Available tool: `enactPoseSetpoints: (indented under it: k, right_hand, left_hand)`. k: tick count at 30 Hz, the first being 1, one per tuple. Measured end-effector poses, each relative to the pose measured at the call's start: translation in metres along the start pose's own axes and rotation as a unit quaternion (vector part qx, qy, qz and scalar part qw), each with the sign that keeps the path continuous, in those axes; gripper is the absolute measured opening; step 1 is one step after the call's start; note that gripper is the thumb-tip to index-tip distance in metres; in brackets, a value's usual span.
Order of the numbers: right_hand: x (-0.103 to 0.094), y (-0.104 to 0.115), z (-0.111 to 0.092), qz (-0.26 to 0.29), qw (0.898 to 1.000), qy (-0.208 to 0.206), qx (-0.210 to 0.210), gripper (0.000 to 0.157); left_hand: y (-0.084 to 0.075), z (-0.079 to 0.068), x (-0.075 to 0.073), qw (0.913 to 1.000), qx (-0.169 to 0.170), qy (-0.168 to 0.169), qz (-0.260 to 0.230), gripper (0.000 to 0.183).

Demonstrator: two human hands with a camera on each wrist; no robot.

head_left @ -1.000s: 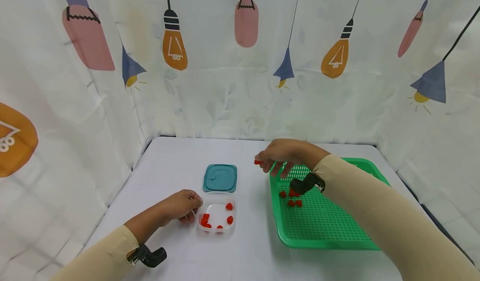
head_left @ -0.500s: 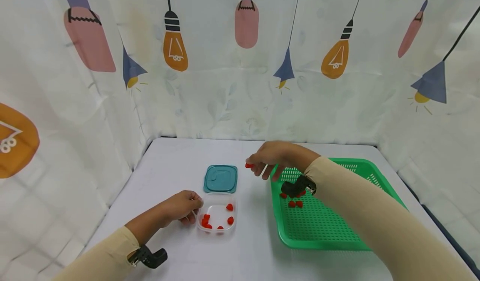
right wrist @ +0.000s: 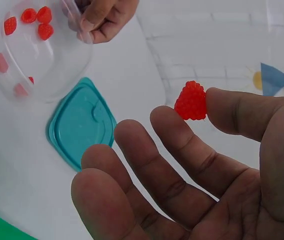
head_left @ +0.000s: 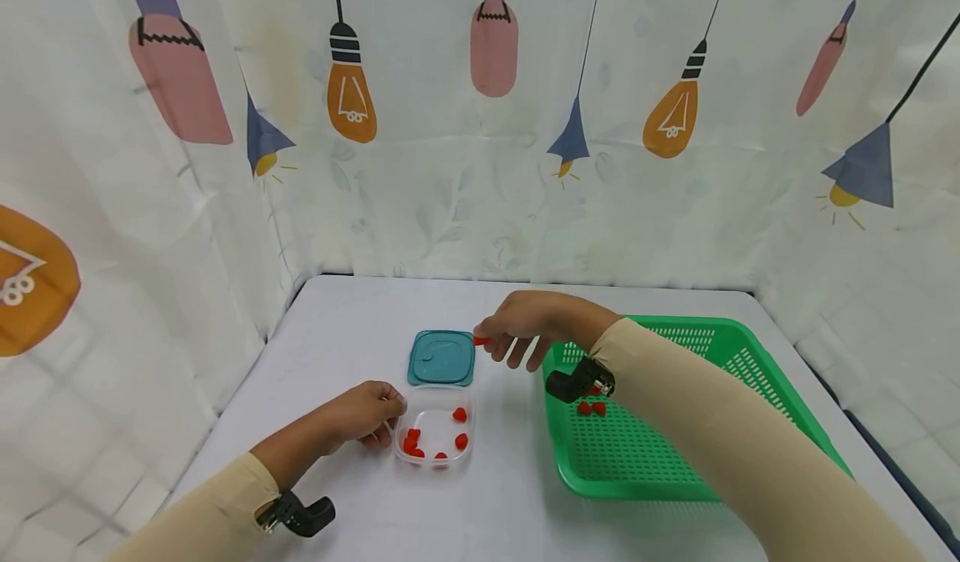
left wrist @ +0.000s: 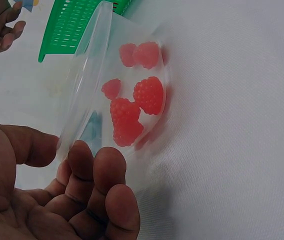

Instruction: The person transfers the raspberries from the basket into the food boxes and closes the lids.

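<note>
Raspberry (right wrist: 191, 101) pinched in the right hand (head_left: 527, 318), up above the table (head_left: 517, 458) near the teal lid (head_left: 441, 358)! Left hand (head_left: 369, 410) grips the clear tub (head_left: 437, 427) at one side, several red berries (head_left: 461, 441) inside, more berries (head_left: 598, 408) in the green basket (head_left: 637, 454).

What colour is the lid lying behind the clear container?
The lid is teal; it shows best in the right wrist view.

Behind the white table (head_left: 510, 504) hangs pale cloth (head_left: 420, 228) (printed with blue lamps (head_left: 569, 132) and orange bulbs (head_left: 672, 120)).
</note>
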State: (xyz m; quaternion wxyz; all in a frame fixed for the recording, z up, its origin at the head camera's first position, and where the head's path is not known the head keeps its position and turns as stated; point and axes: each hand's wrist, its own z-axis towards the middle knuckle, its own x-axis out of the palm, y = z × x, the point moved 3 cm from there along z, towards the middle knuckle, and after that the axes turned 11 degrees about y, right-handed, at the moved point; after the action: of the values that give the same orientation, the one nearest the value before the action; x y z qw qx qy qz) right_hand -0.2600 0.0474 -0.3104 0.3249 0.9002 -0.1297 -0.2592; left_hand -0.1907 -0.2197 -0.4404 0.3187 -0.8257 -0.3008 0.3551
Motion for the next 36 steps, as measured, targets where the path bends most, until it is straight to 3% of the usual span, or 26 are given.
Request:
enactPoseSetpoints:
  k: [15, 21, 36]
  right_hand:
    - [0.015, 0.009, 0.006, -0.017, 1.000, 0.013, -0.015, 0.027]
    - [0.020, 0.009, 0.007, -0.016, 1.000, 0.017, -0.012, 0.032]
    - [0.010, -0.006, 0.004, -0.012, 1.000, -0.006, 0.009, 0.032]
  left_hand:
    - [-0.002, -0.004, 0.001, 1.0000, 0.004, 0.001, 0.002, 0.018]
    - [-0.003, -0.003, 0.001, 1.0000, 0.005, 0.002, 0.001, 0.019]
    - [-0.002, -0.003, 0.002, 1.0000, 0.003, 0.001, 0.000, 0.018]
